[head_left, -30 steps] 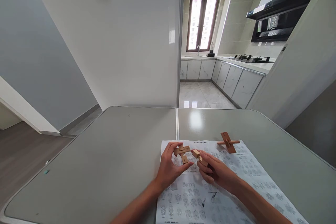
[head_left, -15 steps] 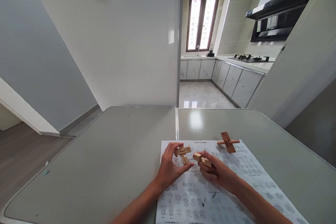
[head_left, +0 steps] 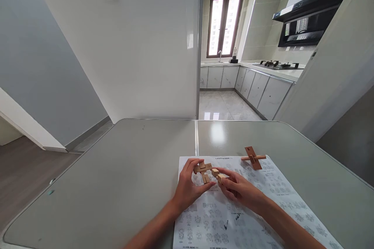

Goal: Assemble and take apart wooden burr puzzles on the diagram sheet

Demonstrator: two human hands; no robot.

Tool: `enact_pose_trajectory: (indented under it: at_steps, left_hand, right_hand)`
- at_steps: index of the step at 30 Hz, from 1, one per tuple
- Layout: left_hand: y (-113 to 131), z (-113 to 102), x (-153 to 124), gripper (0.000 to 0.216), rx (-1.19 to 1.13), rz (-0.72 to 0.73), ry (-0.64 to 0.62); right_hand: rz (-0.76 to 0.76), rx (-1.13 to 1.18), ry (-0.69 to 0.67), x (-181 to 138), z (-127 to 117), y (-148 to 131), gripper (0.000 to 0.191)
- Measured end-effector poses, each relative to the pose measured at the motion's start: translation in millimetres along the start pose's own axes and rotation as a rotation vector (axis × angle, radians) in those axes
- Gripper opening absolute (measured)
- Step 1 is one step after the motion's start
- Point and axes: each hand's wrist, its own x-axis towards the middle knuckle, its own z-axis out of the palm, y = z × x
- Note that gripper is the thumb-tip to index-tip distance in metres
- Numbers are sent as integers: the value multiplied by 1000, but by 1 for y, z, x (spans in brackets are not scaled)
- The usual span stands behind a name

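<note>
Between its thumb and fingers, my left hand [head_left: 189, 186] holds joined wooden puzzle pieces [head_left: 203, 169] above a printed sheet. My right hand [head_left: 238, 186] pinches a lighter notched wooden puzzle piece [head_left: 221, 178], whose two end blocks point toward the left hand. The piece is very close to the joined ones; whether they touch I cannot tell. Fingers cover part of both. At the sheet's far right edge lies a darker wooden cross-shaped assembly [head_left: 253, 158], a flat numbered plate crossed by a round rod.
The printed sheet [head_left: 216, 218] with rows of small puzzle drawings lies under both hands. It rests on a grey table [head_left: 117, 186] with a seam down the middle. Past the far edge stand a white wall [head_left: 152, 46] and a kitchen with cabinets [head_left: 254, 85].
My right hand has moved slightly left and turned its puzzle piece, so the blocks now face the left hand's pieces. The left hand has stayed nearly still.
</note>
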Motion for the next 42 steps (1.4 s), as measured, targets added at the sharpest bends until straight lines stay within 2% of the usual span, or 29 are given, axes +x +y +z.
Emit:
enact_pose_trajectory:
  at_steps: [5, 9, 14, 24, 35, 42]
  left_hand:
    - [1, 1, -6, 68, 35, 105, -61]
    - [3, 2, -8, 67, 91, 207, -70]
    - [6, 2, -8, 66, 113, 229, -60]
    - [11, 2, -9, 70, 121, 259, -66]
    - [5, 4, -11, 68, 153, 275, -60]
    - [9, 0, -11, 68, 264, 421, -60]
  right_hand:
    - [0, 42, -40, 4, 1, 7, 65]
    - [-28, -12, -27, 6, 6, 9, 54]
    - [-72, -43, 1, 5, 19, 9, 45]
    - [-113, -30, 38, 7, 24, 13, 48]
    - [-137, -108, 82, 6, 24, 13, 50]
    - [-206, -158, 41, 3, 26, 8, 51]
